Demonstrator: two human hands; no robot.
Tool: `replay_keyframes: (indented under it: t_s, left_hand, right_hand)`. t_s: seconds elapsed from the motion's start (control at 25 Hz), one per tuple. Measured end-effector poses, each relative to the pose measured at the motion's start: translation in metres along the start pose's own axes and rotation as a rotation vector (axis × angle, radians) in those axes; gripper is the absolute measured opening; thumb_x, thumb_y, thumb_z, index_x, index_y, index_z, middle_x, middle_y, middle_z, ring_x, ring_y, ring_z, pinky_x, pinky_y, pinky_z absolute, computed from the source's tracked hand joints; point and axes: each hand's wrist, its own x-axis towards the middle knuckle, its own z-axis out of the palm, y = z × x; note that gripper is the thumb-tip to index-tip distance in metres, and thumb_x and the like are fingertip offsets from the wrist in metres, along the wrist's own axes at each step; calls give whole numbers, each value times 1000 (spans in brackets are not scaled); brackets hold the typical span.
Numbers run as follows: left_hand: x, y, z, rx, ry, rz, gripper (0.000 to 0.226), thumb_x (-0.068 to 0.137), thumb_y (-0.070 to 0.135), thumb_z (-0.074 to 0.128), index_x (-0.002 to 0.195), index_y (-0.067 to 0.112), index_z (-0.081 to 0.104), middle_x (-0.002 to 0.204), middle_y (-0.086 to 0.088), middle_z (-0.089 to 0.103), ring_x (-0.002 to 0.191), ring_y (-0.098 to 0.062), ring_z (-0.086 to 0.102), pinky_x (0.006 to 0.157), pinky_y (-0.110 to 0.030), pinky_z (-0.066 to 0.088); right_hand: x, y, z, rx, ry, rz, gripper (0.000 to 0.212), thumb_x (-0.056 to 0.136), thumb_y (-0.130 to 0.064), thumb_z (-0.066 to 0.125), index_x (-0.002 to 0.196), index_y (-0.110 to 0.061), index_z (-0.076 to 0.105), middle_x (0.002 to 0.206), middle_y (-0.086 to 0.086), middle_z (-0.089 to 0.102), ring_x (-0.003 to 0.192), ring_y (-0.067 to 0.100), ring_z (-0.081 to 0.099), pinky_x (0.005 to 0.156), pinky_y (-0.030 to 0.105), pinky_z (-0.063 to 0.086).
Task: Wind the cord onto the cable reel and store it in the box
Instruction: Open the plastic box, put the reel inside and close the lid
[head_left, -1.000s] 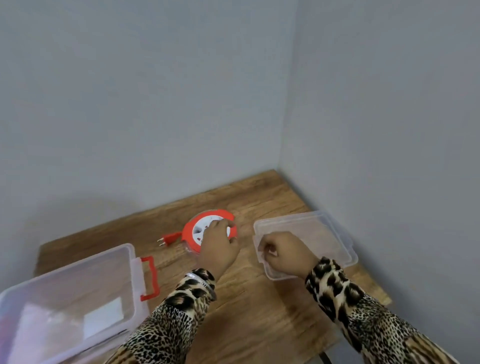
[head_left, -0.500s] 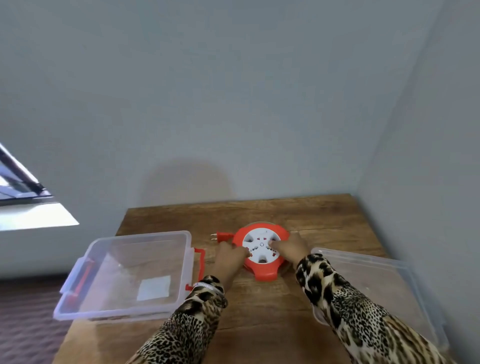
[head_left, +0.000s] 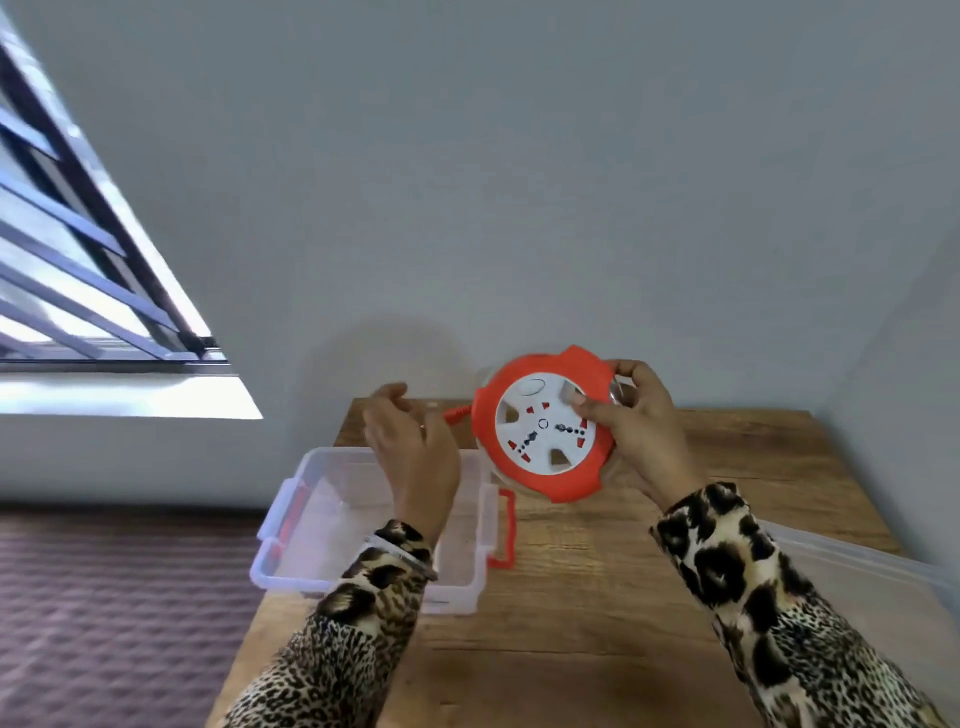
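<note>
Cable reel (head_left: 545, 426) now lifted off counter (head_left: 597, 597), pinched at rim in right grip (head_left: 641, 421); left grip (head_left: 410, 447) spread, empty. Cord apparently wound. Open box (head_left: 311, 519) below-left of right grip, unfilled.

Home room; barred window (head_left: 78, 249); patterned carpet (head_left: 114, 613); wooden table (head_left: 597, 597) in corner

Right hand (head_left: 641, 421) is being held raised, thumb and fingers clamped on the cable reel (head_left: 545, 423) rim, thumb pressed across its face. Left hand (head_left: 410, 447) is being kept free, fingers loosely curled, nothing gripped. Both forearms are being extended forward.
</note>
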Motion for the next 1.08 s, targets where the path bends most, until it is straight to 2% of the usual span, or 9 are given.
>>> replay_keyframes:
  t_s: [0.08, 0.16, 0.24, 0.36, 0.48, 0.68, 0.76, 0.92, 1.08]
  left_hand:
    - [35, -14, -43, 74, 90, -10, 29, 88, 5, 51, 117, 3, 51, 115, -15, 54, 108, -34, 50, 99, -48, 40]
    - [64, -35, -82, 203, 91, -77, 27, 91, 11, 52, 116, 3, 56, 118, -17, 58, 112, -37, 52, 102, -51, 40]
    - [83, -59, -113, 342, -6, -189, 29, 91, 15, 51, 119, 7, 57, 123, -15, 59, 116, -35, 52, 104, -49, 40]
    - [94, -91, -138, 409, -266, -319, 35, 94, 17, 50, 126, 4, 57, 130, -15, 60, 122, -32, 53, 105, -41, 41]
    - [88, -111, -144, 336, -414, -315, 33, 96, 20, 50, 123, 4, 61, 124, -14, 65, 114, -27, 59, 94, -32, 45]
    - [85, -120, -141, 316, -418, -256, 26, 92, 14, 47, 110, 9, 64, 108, -9, 69, 91, -18, 58, 79, -28, 43]
    - [85, -119, -140, 327, -424, -256, 24, 91, 12, 45, 106, 10, 63, 105, -9, 68, 94, -24, 61, 81, -32, 49]
    - [82, -114, -136, 379, -472, -258, 26, 92, 13, 46, 114, 8, 58, 116, -13, 65, 104, -30, 60, 92, -42, 51]
    - [72, -95, -114, 730, -499, 64, 48, 89, 7, 44, 137, 6, 42, 145, -15, 42, 138, -36, 34, 112, -52, 30]
  right_hand:
    - [-9, -1, 42, -61, -87, -24, 44, 66, -30, 83, 102, -36, 58, 105, 1, 66, 76, 21, 72, 41, 28, 49]
    - [-18, 5, 81, -130, -190, -48, 43, 70, -29, 81, 103, -38, 57, 107, 3, 66, 85, 22, 70, 53, 34, 56]
    - [-26, 16, 116, -201, -284, -69, 42, 73, -25, 81, 105, -37, 55, 104, 2, 67, 89, 18, 69, 69, 35, 58]
    - [-37, 40, 153, -255, -353, -51, 46, 75, -14, 79, 111, -27, 52, 102, 1, 68, 90, 17, 69, 70, 28, 58]
    - [-39, 62, 169, -374, -347, 19, 46, 77, -16, 77, 112, -26, 50, 105, 0, 65, 89, 14, 67, 63, 21, 55]
    - [-31, 84, 165, -598, -297, 144, 41, 81, -24, 73, 109, -24, 44, 102, -3, 61, 87, 7, 62, 65, 19, 51]
    - [-28, 88, 166, -811, -278, 79, 40, 82, -25, 71, 111, -22, 44, 101, -3, 59, 89, 8, 60, 63, 13, 44]
    - [-32, 96, 171, -1239, -90, -193, 46, 80, -31, 71, 119, -13, 55, 118, 8, 48, 110, 25, 49, 91, 31, 42]
    - [-39, 91, 161, -1229, -18, -256, 34, 81, -31, 70, 110, -14, 62, 108, 5, 53, 105, 22, 48, 89, 33, 43]
